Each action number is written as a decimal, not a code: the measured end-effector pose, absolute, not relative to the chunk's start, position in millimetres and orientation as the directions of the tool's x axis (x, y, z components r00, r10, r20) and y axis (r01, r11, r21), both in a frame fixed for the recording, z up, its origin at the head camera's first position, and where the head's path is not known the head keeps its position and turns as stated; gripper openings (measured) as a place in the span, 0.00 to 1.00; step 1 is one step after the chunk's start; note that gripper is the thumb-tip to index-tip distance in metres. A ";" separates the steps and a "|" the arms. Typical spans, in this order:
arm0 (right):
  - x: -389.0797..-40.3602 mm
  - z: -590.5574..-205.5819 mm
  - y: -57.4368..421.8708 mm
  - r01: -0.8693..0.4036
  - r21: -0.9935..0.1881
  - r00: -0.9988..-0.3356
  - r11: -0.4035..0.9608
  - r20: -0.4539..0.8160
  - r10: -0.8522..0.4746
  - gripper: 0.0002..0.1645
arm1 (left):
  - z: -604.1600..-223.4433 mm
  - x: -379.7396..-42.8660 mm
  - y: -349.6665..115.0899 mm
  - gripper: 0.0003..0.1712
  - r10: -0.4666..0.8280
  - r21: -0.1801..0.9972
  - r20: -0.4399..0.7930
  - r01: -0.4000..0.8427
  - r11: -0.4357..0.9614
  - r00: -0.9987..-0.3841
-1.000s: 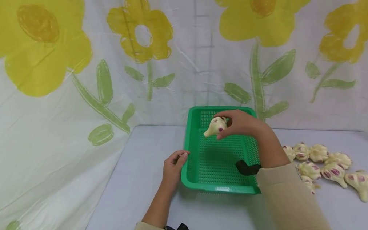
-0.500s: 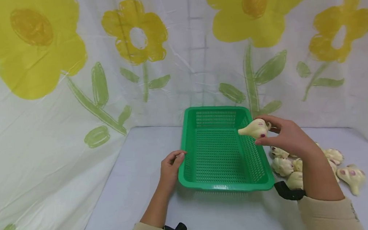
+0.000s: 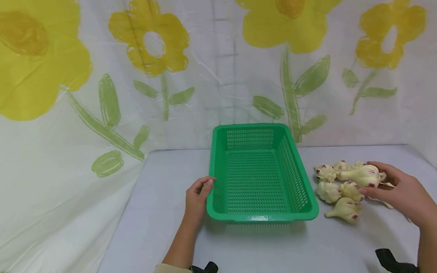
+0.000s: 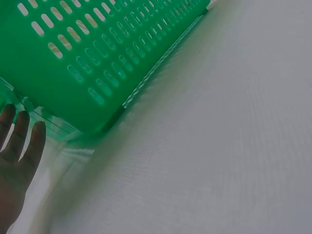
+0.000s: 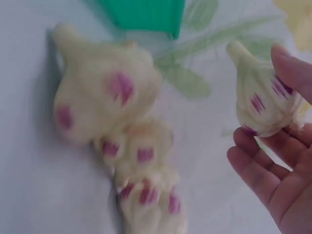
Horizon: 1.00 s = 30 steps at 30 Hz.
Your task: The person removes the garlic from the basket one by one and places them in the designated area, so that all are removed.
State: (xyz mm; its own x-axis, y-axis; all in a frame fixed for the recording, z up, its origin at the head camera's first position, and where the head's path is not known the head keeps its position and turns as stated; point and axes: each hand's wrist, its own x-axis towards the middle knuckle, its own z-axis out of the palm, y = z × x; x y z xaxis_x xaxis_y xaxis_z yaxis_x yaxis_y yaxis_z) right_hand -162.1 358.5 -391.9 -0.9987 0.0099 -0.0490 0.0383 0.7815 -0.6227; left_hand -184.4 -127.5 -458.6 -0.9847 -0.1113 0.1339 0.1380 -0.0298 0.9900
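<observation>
My right hand (image 3: 403,194) pinches a garlic bulb (image 3: 362,176) between thumb and fingers, just over a cluster of other garlic bulbs (image 3: 345,210) at the right. Purple streaks mark the pale held bulb, whose stem points left in the head view. Its neck and side show past the fingers in the right wrist view, with several more bulbs lying to its left. At the left rim of a green plastic basket (image 3: 263,217) my left hand (image 3: 196,201) grips the edge with thumb and index finger. The other fingers (image 4: 35,144) extend along the basket's outside in the left wrist view.
The basket, with slotted walls and a mesh floor, stands on a white-covered table (image 3: 252,255). Behind it hangs a white curtain (image 3: 198,125) printed with yellow flowers. Black curved devices (image 3: 204,271) sit at both wrists.
My right hand has carried the garlic bulb from above the basket, out over its right rim, to the bulbs at the right. My left hand has stayed at the left rim.
</observation>
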 end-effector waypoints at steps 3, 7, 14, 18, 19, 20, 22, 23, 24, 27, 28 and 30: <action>-154.2 -400.3 371.9 0.066 -0.580 -0.997 0.812 -0.073 0.029 0.55 | -459.4 -184.9 -127.9 0.13 -0.110 0.990 0.129 0.134 -0.033 -0.985; -152.9 -402.1 383.9 0.125 -0.539 -0.984 0.833 -0.177 0.033 0.60 | -459.5 -184.6 -128.6 0.14 -0.119 0.993 0.116 0.120 -0.022 -0.986; -155.8 -408.4 400.6 0.112 -0.416 -0.953 0.903 -0.303 -0.022 0.59 | -467.7 -190.2 -129.0 0.14 -0.124 0.993 0.107 0.111 -0.027 -0.986; -155.3 -416.6 404.9 0.090 -0.376 -0.948 0.922 -0.317 -0.037 0.58 | -483.2 -199.1 -131.2 0.13 -0.128 0.993 0.109 0.115 -0.037 -0.986; -155.0 -418.8 405.4 0.082 -0.372 -0.949 0.925 -0.311 -0.041 0.58 | -485.1 -199.9 -131.3 0.13 -0.131 0.992 0.115 0.121 -0.035 -0.985; -154.6 -420.7 405.7 0.069 -0.377 -0.952 0.924 -0.301 -0.052 0.57 | -486.5 -200.2 -131.5 0.14 -0.136 0.991 0.122 0.127 -0.033 -0.983; -153.6 -424.9 404.8 0.034 -0.389 -0.961 0.921 -0.266 -0.077 0.54 | -487.7 -200.1 -131.5 0.14 -0.144 0.990 0.134 0.139 -0.025 -0.980; -153.3 -426.6 403.9 0.026 -0.397 -0.963 0.918 -0.258 -0.085 0.54 | -487.9 -200.2 -131.7 0.14 -0.143 0.991 0.129 0.134 -0.026 -0.981; -153.3 -428.0 402.7 0.016 -0.400 -0.964 0.916 -0.250 -0.093 0.53 | -487.9 -199.8 -131.6 0.14 -0.144 0.990 0.131 0.136 -0.024 -0.981; -154.9 -430.0 398.9 0.028 -0.405 -0.958 0.914 -0.271 -0.091 0.55 | -487.9 -199.7 -130.7 0.14 -0.149 0.992 0.125 0.128 -0.014 -0.981; -155.6 -430.2 397.9 0.038 -0.402 -0.954 0.915 -0.286 -0.086 0.56 | -488.1 -199.9 -130.5 0.14 -0.152 0.992 0.121 0.124 -0.010 -0.981; -157.0 -430.3 396.4 0.060 -0.391 -0.945 0.918 -0.317 -0.074 0.58 | -489.3 -199.9 -129.7 0.14 -0.158 0.992 0.126 0.128 -0.003 -0.979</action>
